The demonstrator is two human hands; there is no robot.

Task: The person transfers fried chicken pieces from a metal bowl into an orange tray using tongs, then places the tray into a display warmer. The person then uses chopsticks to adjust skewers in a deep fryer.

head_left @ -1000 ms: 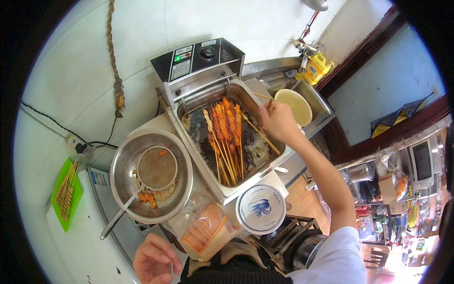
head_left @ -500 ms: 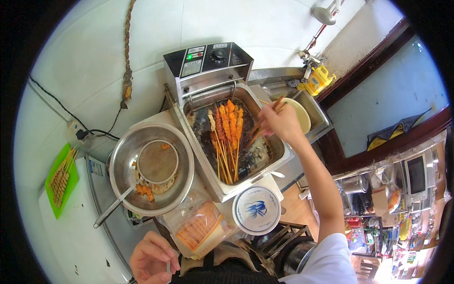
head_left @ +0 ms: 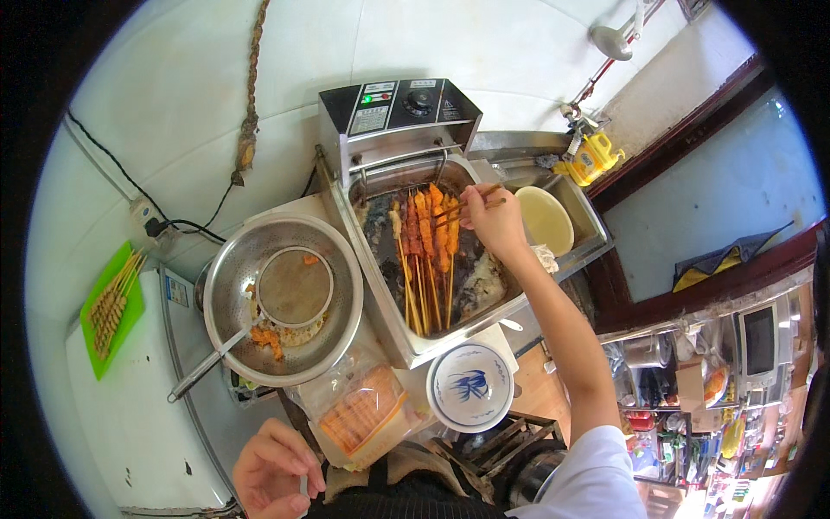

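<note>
My right hand [head_left: 494,221] is closed around a pair of wooden chopsticks [head_left: 472,208]. Their tips touch the orange-coated meat on the right side of several skewers [head_left: 424,229]. Those skewers lie side by side in dark, bubbling oil in a steel electric fryer [head_left: 361,294], meat toward the control box and bare sticks toward me. At the lower left, my left hand [head_left: 275,471] hovers with its fingers curled in near the thumb. Something small and pale shows at its fingertips, too small to name. A plastic bag of orange-brown slices [head_left: 363,411] lies just beyond it.
Left of the fryer sits a steel colander [head_left: 346,333] with a long-handled strainer [head_left: 207,368] and fried scraps inside. A blue-patterned white bowl [head_left: 493,406] stands in front. Uncooked skewers rest on a green tray [head_left: 121,316]. A cream basin [head_left: 546,221] occupies the sink at right.
My right hand has moved left, bringing the chopsticks from the oil beside the skewers onto their meat. The skewers now lie more spread out. My left hand stays almost still.
</note>
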